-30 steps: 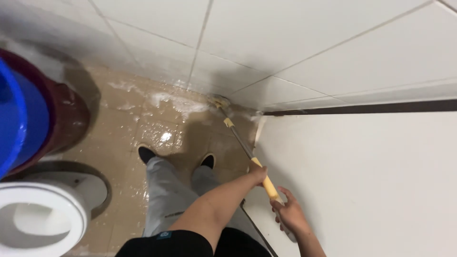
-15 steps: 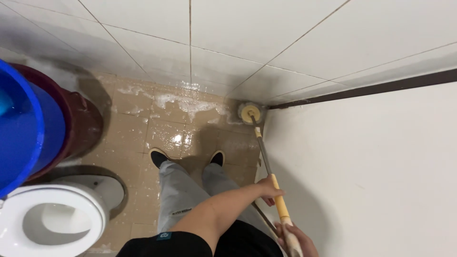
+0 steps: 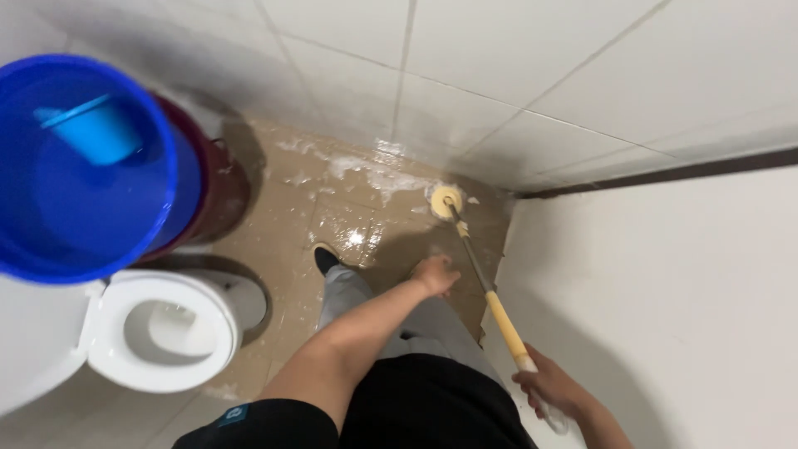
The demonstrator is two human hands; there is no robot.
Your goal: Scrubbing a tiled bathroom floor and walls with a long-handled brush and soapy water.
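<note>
White tiled walls (image 3: 515, 75) close you in on two sides, and the tan floor (image 3: 291, 216) below them is wet, glossy and streaked with white suds, so judge it slippery underfoot. To your left a big blue bucket (image 3: 50, 216) sits inside a dark red one, with a small blue scoop (image 3: 96, 129) in it; just below stands the white toilet (image 3: 162, 328), lid up. The thing you are working with is the long-handled scrubbing brush (image 3: 478, 274): its round yellow head (image 3: 446, 200) is pressed to the sudsy floor near the corner where the walls meet, and the shaft slants back toward you. It looks light and stiff, a thin metal pole with a yellow sleeve, likely slick when wet, so the sleeved upper end is the sensible place to hold. Your right hand (image 3: 550, 388) is clenched around that top end. Your left hand (image 3: 436, 274) is off the pole, fingers loosely spread, hovering just beside the shaft above your grey trousers (image 3: 366, 303).
</note>
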